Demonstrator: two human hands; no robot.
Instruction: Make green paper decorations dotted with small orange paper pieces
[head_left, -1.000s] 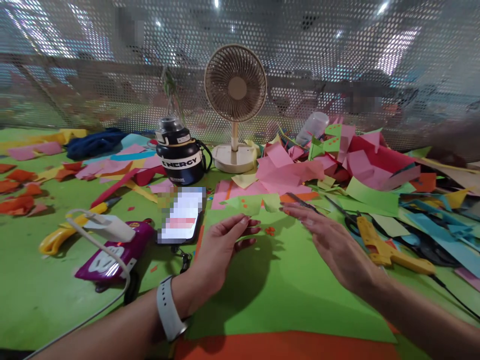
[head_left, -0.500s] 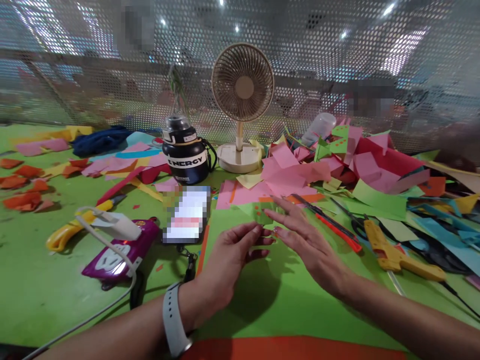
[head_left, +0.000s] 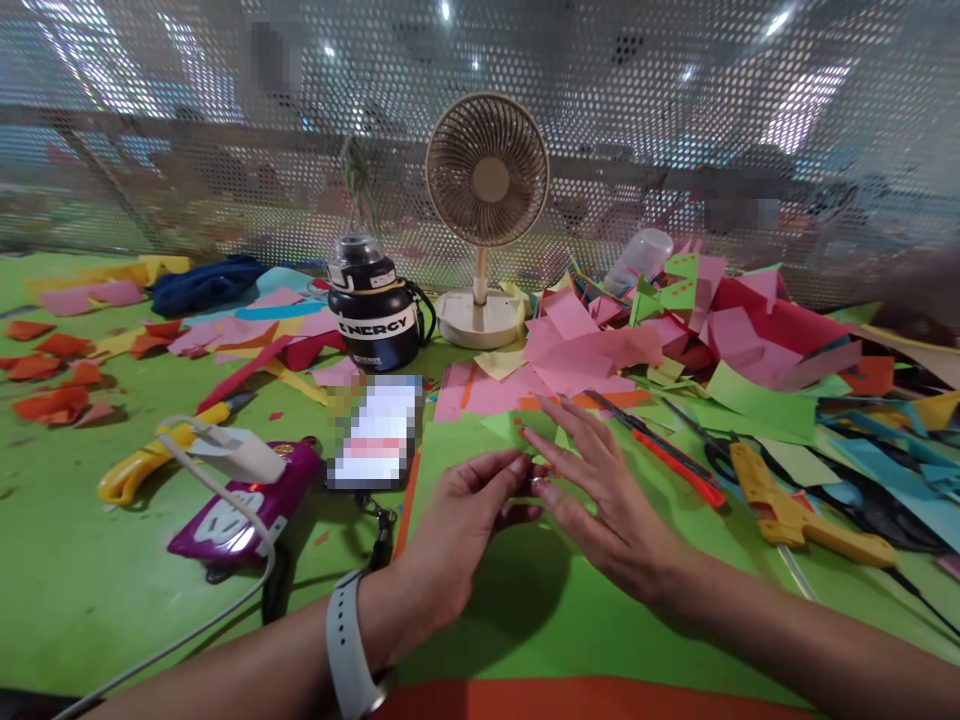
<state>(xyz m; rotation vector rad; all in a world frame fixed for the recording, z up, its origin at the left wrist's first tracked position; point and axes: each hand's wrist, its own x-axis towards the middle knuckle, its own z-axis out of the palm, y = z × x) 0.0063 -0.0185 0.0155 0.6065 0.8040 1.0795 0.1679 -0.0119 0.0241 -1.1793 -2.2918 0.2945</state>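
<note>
My left hand, with a pale watch strap on the wrist, pinches a small green paper piece with orange dots. Much of that piece is hidden behind my fingers. Right beside it, my right hand has its fingers stretched out over the piece; its thumb is close to my left fingertips, and I cannot tell if they touch. Under both hands lies a large green paper sheet, with an orange strip along its near edge.
On the left are a phone, a purple power strip and a yellow-handled cutter. A black jug and fan stand behind. Rightward lie a red utility knife, yellow glue gun and heaped pink paper.
My right hand has shifted slightly down and left, its fingers more over the green piece. My left hand keeps its pinch almost in place. The camera view has tilted a little.
</note>
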